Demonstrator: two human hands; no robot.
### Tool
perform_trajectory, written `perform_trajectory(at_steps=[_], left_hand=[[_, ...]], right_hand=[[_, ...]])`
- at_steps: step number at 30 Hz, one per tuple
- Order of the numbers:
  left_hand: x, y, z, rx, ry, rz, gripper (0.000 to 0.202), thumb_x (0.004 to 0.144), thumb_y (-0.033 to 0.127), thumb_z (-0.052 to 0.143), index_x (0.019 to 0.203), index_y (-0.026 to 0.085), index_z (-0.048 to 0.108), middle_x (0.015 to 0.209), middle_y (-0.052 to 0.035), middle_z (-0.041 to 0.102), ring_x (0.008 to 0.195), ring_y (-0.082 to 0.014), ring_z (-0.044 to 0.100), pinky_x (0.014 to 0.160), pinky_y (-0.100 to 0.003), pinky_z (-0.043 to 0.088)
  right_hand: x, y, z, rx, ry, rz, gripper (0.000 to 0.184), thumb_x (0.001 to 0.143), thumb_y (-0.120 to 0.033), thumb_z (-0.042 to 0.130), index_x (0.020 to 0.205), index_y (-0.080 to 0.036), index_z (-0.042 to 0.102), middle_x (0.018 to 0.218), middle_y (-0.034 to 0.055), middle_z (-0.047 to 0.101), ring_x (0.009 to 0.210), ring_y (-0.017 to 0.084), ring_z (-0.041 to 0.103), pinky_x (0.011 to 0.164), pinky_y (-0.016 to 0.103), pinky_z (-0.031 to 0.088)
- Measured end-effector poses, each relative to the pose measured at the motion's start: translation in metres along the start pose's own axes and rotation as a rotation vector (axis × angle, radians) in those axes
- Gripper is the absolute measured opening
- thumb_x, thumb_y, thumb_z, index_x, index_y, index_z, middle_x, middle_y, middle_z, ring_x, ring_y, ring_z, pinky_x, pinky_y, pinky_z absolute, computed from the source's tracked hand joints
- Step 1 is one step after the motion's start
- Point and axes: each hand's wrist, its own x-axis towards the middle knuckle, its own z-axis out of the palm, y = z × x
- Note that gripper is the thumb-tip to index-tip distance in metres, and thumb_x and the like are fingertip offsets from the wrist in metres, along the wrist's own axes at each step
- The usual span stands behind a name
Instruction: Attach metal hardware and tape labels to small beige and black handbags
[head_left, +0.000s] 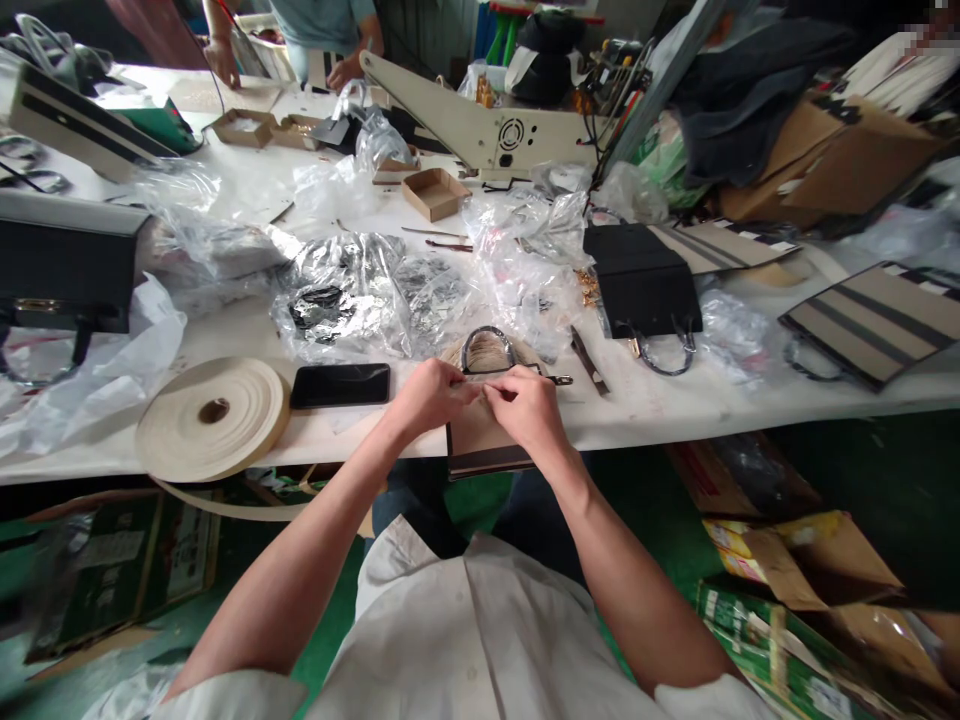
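A handbag [484,447] with a beige panel and dark edging lies at the table's front edge, partly over my lap. Its looped handle [487,338], wrapped in clear film, points away from me. My left hand [437,393] and my right hand [527,402] meet above the bag near its handle end. Both have their fingers pinched together, nearly touching; what they hold is too small to make out. Just right of my right hand, a dark strap end with a metal fitting [561,380] sticks out. A dark narrow tool [589,360] lies farther right.
To the left are a black phone [340,385] and a large roll of beige tape [214,418]. Plastic bags [345,290] cover the table's middle. A black handbag [643,280] lies right. A beige machine [495,135] stands behind; a co-worker's hands [223,62] show beyond.
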Motion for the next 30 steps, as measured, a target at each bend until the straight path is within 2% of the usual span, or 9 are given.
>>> perform_trajectory(at_steps=[3,5,8,10,14,18,20,24,30], left_hand=[[-0.025,0.019,0.000,-0.165,0.035,0.092,0.058,0.090,0.059,0.077,0.057,0.019,0.052,0.059,0.0036,0.033,0.062,-0.0120,0.030,0.057,-0.031,0.020],[-0.056,0.039,-0.011,-0.297,0.065,0.121,0.058,0.094,0.061,0.079,0.063,0.017,0.060,0.060,0.0029,0.039,0.060,-0.0116,0.034,0.055,-0.029,0.023],[-0.104,0.060,-0.037,-0.423,0.383,0.127,0.045,0.100,0.058,0.081,0.084,0.017,0.075,0.062,0.0013,0.052,0.058,-0.0127,0.043,0.051,-0.027,0.030],[-0.124,0.058,-0.044,-0.503,0.470,0.103,0.039,0.102,0.056,0.082,0.096,0.017,0.078,0.062,0.0009,0.059,0.056,-0.0131,0.050,0.050,-0.025,0.038],[-0.119,0.029,-0.012,-0.682,0.265,-0.009,0.042,0.104,0.056,0.079,0.092,0.016,0.074,0.081,-0.0082,0.079,0.070,-0.0193,0.075,0.068,-0.029,0.064],[-0.097,0.011,0.034,-0.810,0.177,-0.101,0.046,0.101,0.060,0.078,0.089,0.017,0.067,0.086,-0.0115,0.083,0.063,-0.0213,0.078,0.060,-0.030,0.065],[-0.092,0.012,0.045,-0.802,0.170,-0.095,0.045,0.101,0.059,0.076,0.087,0.018,0.065,0.084,-0.0104,0.082,0.057,-0.0201,0.076,0.055,-0.029,0.062],[-0.097,0.014,0.053,-0.702,0.202,-0.108,0.042,0.104,0.055,0.072,0.083,0.021,0.061,0.075,-0.0071,0.079,0.053,-0.0192,0.073,0.050,-0.026,0.056],[-0.103,0.001,0.076,-0.513,0.342,-0.134,0.056,0.104,0.062,0.072,0.072,0.024,0.047,0.056,0.0002,0.067,0.049,-0.0160,0.064,0.050,-0.024,0.042]], right_hand=[[0.006,0.002,0.002,-0.023,-0.011,0.018,0.013,0.094,-0.019,0.078,0.086,-0.020,0.088,0.086,0.0070,0.077,0.075,0.021,0.072,0.073,0.034,0.054],[0.007,0.002,0.003,-0.052,-0.009,0.038,0.013,0.089,-0.017,0.079,0.078,-0.019,0.085,0.080,0.0056,0.074,0.069,0.019,0.067,0.068,0.033,0.050],[0.006,0.003,0.003,-0.057,0.017,0.010,0.021,0.094,-0.019,0.076,0.074,-0.020,0.084,0.080,0.0061,0.074,0.072,0.019,0.067,0.072,0.033,0.051],[0.002,0.002,-0.003,0.048,0.031,-0.002,0.022,0.101,-0.025,0.073,0.089,-0.022,0.090,0.091,0.0078,0.079,0.082,0.021,0.073,0.080,0.034,0.056],[-0.011,-0.008,-0.028,0.432,0.033,0.163,0.031,0.107,-0.046,0.074,0.123,-0.024,0.089,0.112,0.0087,0.083,0.070,0.016,0.067,0.066,0.033,0.057],[-0.012,-0.023,-0.052,0.595,-0.175,0.233,0.057,0.098,-0.056,0.086,0.145,-0.024,0.080,0.127,0.0116,0.083,0.077,0.017,0.069,0.062,0.030,0.057],[-0.009,-0.031,-0.056,0.555,-0.204,0.229,0.057,0.091,-0.054,0.094,0.137,-0.022,0.085,0.119,0.0111,0.085,0.081,0.020,0.072,0.062,0.029,0.057],[-0.004,-0.037,-0.054,0.453,-0.184,0.119,0.026,0.095,-0.047,0.091,0.093,-0.022,0.088,0.096,0.0075,0.084,0.080,0.021,0.073,0.067,0.032,0.058],[0.000,-0.033,-0.028,0.195,-0.118,-0.105,0.023,0.108,-0.034,0.074,0.090,-0.022,0.083,0.096,0.0070,0.082,0.083,0.021,0.074,0.072,0.034,0.056]])
